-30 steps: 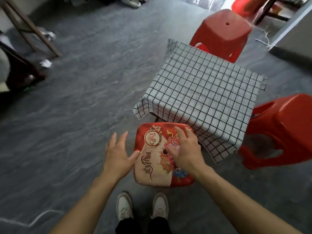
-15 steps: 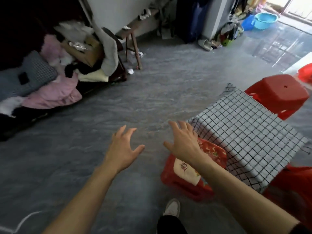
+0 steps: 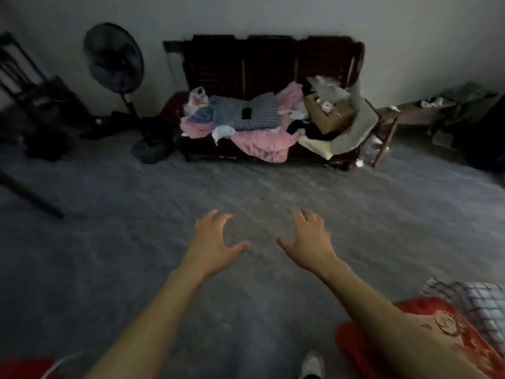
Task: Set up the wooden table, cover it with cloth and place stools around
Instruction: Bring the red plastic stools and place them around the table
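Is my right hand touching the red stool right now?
Apart. The head view shows the right hand held over bare floor, well clear of the red stool.

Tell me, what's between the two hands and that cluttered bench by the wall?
Only bare grey floor separates the left hand, right hand and bench, seen from the head camera.

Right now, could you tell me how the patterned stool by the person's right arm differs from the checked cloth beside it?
The patterned stool is red with a cream printed panel and gold lettering; the checked cloth is white with a dark grid. The stool sits lower and nearer the person's shoe; the cloth lies beyond it at the frame's right edge. Both are blurred, cut off by the frame, and untouched by the hands.
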`<state>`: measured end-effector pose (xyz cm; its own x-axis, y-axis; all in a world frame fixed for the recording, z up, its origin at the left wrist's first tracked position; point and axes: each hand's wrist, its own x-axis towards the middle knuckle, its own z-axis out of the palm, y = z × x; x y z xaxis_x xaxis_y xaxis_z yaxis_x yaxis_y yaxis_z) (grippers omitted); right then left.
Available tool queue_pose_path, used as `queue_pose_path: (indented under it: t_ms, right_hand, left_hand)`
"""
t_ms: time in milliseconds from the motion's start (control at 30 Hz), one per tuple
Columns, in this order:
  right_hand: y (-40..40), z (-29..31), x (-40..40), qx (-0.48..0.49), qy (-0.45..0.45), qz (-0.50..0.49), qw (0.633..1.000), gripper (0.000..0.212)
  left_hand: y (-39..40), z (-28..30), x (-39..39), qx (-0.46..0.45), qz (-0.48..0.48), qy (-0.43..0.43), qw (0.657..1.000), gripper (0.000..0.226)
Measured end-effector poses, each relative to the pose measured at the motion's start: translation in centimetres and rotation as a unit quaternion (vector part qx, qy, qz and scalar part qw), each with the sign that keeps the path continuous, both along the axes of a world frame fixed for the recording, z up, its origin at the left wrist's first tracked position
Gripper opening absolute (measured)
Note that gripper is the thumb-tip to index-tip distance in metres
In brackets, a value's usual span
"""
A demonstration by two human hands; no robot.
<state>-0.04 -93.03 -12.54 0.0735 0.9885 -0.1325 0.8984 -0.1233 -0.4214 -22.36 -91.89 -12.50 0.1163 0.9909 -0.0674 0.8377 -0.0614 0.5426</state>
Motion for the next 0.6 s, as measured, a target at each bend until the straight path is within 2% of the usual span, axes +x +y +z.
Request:
queue_pose_path:
  t_ms: [133, 300, 467, 600]
  right_hand:
    - [2.1, 1.6, -11.5, 0.013, 0.009, 0.120, 0.993, 0.083]
    - [4.4, 2.1, -24.6, 0.017, -0.006, 0.266, 0.964, 0.085]
    - [6.5, 0.5, -36.1, 0.009, 0.009, 0.371, 0.929, 0.084]
    - [8.6, -0.8, -44.2, -0.010, 0.039, 0.440, 0.897, 0.084]
  left_hand:
    - [-2.8, 1.0, -10.9, 0.021, 0.111, 0.000, 0.994, 0.089]
    - [-6.2, 0.6, -21.8, 0.040, 0.236, -0.031, 0.970, 0.100]
    - [-8.7, -1.0, -30.8, 0.026, 0.329, 0.010, 0.944, 0.106]
    - [-10.0, -1.2, -36.9, 0.005, 0.410, 0.038, 0.911, 0.103]
